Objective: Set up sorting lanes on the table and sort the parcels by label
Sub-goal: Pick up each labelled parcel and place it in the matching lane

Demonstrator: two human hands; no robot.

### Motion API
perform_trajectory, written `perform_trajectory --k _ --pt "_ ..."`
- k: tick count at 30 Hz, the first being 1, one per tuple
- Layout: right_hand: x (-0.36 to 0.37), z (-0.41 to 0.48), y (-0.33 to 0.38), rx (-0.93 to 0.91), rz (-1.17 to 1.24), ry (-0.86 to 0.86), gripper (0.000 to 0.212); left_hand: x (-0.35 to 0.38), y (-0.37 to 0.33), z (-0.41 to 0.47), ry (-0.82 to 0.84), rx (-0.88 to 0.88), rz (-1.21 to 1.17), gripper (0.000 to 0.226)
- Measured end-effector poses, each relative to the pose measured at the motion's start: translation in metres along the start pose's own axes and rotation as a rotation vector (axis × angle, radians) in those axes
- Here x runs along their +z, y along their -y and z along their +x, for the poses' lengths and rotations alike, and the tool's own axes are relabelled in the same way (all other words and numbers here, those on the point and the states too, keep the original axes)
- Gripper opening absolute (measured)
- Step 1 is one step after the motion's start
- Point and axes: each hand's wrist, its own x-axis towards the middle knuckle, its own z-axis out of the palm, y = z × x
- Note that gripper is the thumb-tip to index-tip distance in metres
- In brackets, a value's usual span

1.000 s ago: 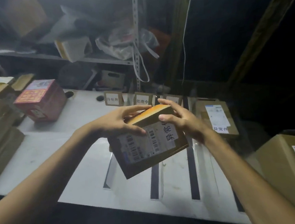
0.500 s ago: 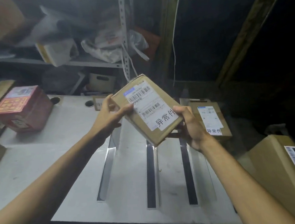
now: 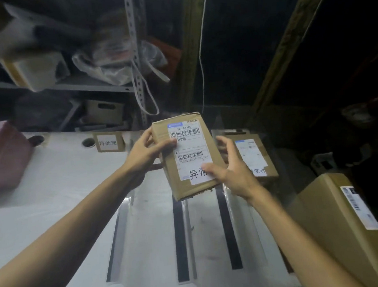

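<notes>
1. Head view: brown parcel (image 3: pixel 190 147) is held above the counter (image 3: pixel 62 187), label facing the cam, slightly tilted, "异常" printed at its lower end.
2. Its left edge is gripped by the left hand (image 3: pixel 147 153), thumb laid across the label.
3. Its lower right corner is pinched by the right hand (image 3: pixel 233 169), thumb on the label, fingers behind.
4. 2nd parcel (image 3: pixel 254 154) is seen just right of the brown parcel, flat on the counter.
5. Dark lane strips (image 3: pixel 180 239) are seen below the brown parcel, a sign card (image 3: pixel 108 141) to its left, a pink box (image 3: pixel 1 158) far left, a lg carton (image 3: pixel 348 221) lower right.

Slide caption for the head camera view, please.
A labelled parcel held by the left hand and right hand above the lane strips.
</notes>
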Motion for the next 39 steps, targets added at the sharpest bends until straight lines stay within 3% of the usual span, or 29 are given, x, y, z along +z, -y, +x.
perform_trajectory --k 2,6,14,18,22,28,32,34,39 --pt "-0.014 0.002 0.001 -0.025 0.022 -0.016 0.074 0.022 -0.003 0.010 0.046 -0.009 0.002 0.055" --pt "-0.056 0.013 -0.006 0.029 0.031 -0.153 0.067 0.075 -0.007 0.036 0.029 -0.054 -0.032 0.084" --pt "-0.141 0.064 -0.049 0.221 -0.016 -0.335 0.054 0.187 0.001 0.082 0.176 -0.055 0.094 0.067" --pt "-0.160 0.099 -0.068 0.283 -0.164 -0.231 0.046 0.216 0.009 0.099 0.129 -0.046 0.249 0.064" --pt "-0.161 0.117 -0.085 0.258 -0.316 -0.100 0.054 0.222 0.026 0.104 0.097 0.031 0.445 0.067" --pt "-0.170 0.117 -0.089 0.217 -0.364 -0.053 0.053 0.223 0.030 0.103 0.075 0.014 0.491 0.069" --pt "-0.167 0.111 -0.077 0.062 -0.521 -0.143 0.046 0.221 0.022 0.096 0.039 0.030 0.523 0.062" --pt "-0.160 0.108 -0.063 -0.042 -0.496 -0.137 0.043 0.215 0.015 0.087 0.011 0.069 0.543 0.057" --pt "-0.117 0.099 -0.015 -0.170 -0.325 0.093 0.033 0.156 0.000 0.057 -0.087 0.125 0.610 0.041"
